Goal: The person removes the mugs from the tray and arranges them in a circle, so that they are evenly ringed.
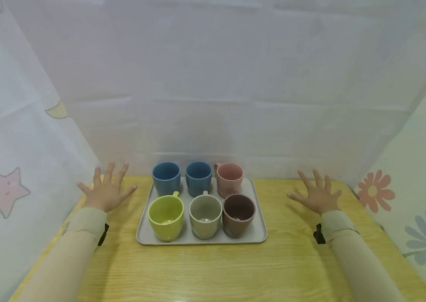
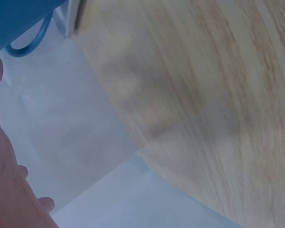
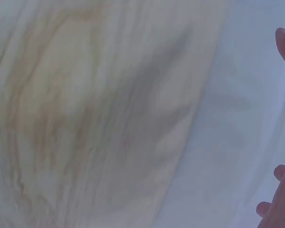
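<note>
My left hand (image 1: 104, 193) is spread with straight fingers above the left part of the table, apart from the cups. On the other side my right hand (image 1: 318, 196) is spread the same way and touches no cup. Between them a pale tray (image 1: 145, 235) carries two rows of cups. The back row has a blue cup (image 1: 166, 180), a second blue cup (image 1: 198, 180) and a pink cup (image 1: 229, 180). In front stand a yellow-green cup (image 1: 166, 222), a grey-beige cup (image 1: 205, 222) and a brown cup (image 1: 237, 222). A blue cup (image 2: 19, 19) shows near my left fingers.
The tray rests on a light wooden table (image 1: 205, 272). A white cloth (image 1: 213, 84) hangs behind the table's back edge. Patterned cloths with a pink star (image 1: 3, 192) and flowers (image 1: 376, 191) hang at the left and right sides.
</note>
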A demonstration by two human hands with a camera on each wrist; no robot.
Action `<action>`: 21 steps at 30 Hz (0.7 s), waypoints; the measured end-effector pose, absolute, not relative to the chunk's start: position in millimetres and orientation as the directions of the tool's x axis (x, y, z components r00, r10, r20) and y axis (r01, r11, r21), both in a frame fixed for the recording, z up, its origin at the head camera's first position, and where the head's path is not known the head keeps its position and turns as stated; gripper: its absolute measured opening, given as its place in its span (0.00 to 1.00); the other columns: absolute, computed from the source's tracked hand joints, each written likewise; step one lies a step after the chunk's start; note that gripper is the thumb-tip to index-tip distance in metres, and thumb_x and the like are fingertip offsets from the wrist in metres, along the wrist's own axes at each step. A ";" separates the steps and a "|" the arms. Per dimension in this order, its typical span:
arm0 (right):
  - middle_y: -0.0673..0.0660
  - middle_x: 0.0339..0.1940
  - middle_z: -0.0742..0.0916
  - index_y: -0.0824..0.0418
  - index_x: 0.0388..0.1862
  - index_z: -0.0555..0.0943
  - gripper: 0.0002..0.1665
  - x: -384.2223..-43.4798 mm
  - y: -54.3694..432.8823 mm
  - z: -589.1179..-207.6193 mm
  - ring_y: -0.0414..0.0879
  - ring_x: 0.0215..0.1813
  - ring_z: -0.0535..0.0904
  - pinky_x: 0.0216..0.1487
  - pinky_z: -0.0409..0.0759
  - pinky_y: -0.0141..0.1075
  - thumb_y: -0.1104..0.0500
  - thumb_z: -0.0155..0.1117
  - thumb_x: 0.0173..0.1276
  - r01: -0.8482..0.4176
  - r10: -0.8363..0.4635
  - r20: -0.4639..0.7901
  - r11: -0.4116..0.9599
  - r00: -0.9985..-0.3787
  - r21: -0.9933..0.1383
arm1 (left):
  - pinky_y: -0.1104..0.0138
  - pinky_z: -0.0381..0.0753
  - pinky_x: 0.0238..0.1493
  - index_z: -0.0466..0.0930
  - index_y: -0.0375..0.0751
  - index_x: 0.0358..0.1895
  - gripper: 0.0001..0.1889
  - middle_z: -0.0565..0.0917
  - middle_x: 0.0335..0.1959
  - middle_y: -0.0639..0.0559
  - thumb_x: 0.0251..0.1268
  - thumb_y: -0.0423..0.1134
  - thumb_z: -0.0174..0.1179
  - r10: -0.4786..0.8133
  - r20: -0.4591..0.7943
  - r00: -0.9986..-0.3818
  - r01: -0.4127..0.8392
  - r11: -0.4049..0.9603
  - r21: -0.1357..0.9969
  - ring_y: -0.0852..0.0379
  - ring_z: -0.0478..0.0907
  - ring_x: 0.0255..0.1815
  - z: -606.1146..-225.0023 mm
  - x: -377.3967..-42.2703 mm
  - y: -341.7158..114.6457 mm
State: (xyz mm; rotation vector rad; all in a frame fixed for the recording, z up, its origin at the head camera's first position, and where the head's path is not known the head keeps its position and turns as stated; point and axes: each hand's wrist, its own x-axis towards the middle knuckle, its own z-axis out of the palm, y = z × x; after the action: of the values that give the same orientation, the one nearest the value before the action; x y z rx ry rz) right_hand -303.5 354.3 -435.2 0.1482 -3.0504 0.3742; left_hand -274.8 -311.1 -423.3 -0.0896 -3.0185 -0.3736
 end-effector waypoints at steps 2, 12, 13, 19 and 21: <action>0.66 0.84 0.39 0.39 0.85 0.41 0.61 -300.7 349.6 -429.3 0.79 0.77 0.27 0.51 0.29 0.89 0.19 0.54 0.63 -0.128 -0.108 0.093 0.960 -0.990 -0.250 | 0.15 0.19 0.46 0.28 0.62 0.83 0.48 0.28 0.82 0.35 0.71 0.75 0.40 0.044 0.112 -0.993 0.074 0.958 0.278 0.19 0.21 0.75 -419.8 -273.0 -309.7; 0.70 0.81 0.51 0.49 0.84 0.53 0.56 -270.6 308.9 -406.0 0.76 0.77 0.43 0.59 0.55 0.82 0.31 0.66 0.66 -0.327 -0.256 0.246 0.892 -0.935 -0.312 | 0.25 0.50 0.67 0.45 0.42 0.83 0.37 0.46 0.80 0.27 0.82 0.52 0.48 0.027 0.392 -0.920 0.285 0.732 0.619 0.22 0.44 0.77 -392.6 -253.1 -291.2; 0.70 0.80 0.52 0.51 0.84 0.55 0.56 -267.4 303.3 -405.9 0.75 0.77 0.46 0.60 0.57 0.80 0.33 0.68 0.66 -0.356 -0.273 0.268 0.871 -0.924 -0.338 | 0.26 0.53 0.67 0.47 0.42 0.83 0.36 0.49 0.79 0.28 0.82 0.51 0.47 0.004 0.408 -0.913 0.294 0.701 0.650 0.24 0.47 0.77 -390.7 -248.8 -288.1; 0.67 0.76 0.59 0.53 0.82 0.57 0.48 -247.1 268.8 -409.6 0.67 0.74 0.55 0.63 0.66 0.70 0.45 0.70 0.70 -0.452 -0.317 0.323 0.677 -0.892 -0.582 | 0.34 0.66 0.66 0.50 0.46 0.83 0.34 0.57 0.80 0.38 0.82 0.56 0.44 -0.121 0.342 -0.932 0.233 0.522 0.820 0.32 0.60 0.75 -394.7 -221.9 -271.7; 0.66 0.75 0.60 0.54 0.81 0.58 0.45 -240.8 258.5 -412.6 0.66 0.73 0.58 0.63 0.69 0.68 0.52 0.69 0.72 -0.472 -0.329 0.339 0.577 -0.881 -0.667 | 0.45 0.71 0.68 0.50 0.46 0.83 0.34 0.59 0.80 0.41 0.83 0.55 0.43 -0.140 0.301 -0.943 0.197 0.492 0.848 0.35 0.62 0.75 -401.8 -214.9 -267.5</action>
State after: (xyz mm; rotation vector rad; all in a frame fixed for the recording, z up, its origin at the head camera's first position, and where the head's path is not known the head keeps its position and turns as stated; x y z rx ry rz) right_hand -240.8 258.5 -412.6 0.6744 -2.6275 1.1909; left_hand -214.9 -267.5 -401.8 -0.0480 -2.4111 -1.4330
